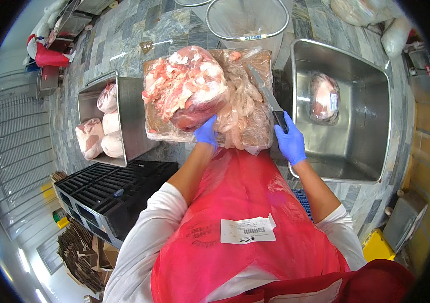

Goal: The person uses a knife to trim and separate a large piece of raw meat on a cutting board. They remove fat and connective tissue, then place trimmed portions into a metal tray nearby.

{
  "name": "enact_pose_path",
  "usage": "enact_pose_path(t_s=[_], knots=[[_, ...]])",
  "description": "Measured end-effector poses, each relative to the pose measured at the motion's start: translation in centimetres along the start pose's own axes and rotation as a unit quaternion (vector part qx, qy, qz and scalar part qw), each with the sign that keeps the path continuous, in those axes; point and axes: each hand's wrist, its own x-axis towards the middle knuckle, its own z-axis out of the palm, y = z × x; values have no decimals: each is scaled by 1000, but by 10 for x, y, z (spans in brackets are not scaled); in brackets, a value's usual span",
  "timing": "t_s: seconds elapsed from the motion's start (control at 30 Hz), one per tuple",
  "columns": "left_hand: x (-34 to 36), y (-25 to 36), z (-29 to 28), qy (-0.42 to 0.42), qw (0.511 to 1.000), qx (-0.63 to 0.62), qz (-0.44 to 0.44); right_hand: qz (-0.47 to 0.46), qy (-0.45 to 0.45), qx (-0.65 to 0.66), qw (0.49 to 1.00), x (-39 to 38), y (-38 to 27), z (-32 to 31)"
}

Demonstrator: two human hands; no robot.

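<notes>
A big piece of raw pink meat [187,86] lies on a brown cutting board [260,63] strewn with clear plastic wrap [245,108]. My left hand [206,132], in a blue glove, presses against the meat's near underside. My right hand [290,141], also gloved in blue, grips the dark handle of a long knife [263,88]. The blade points away from me across the board's right side. A red plastic apron [240,212] covers my front.
A steel tub [131,116] at the left holds several wrapped meat pieces. A steel sink [366,106] at the right holds one wrapped piece [324,97]. A round wire-rimmed bin [247,20] stands behind the board. Black plastic crates [109,194] sit low on the left.
</notes>
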Motion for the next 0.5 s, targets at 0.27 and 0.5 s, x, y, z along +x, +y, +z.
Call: enact_pose_path(t_s=[0.27, 0.5], knots=[[40, -21, -57, -60, 951, 217, 211, -31, -27, -26, 999, 17, 5, 13], [7, 37, -115, 27, 977, 113, 181, -20, -46, -22, 998, -8, 34, 19]])
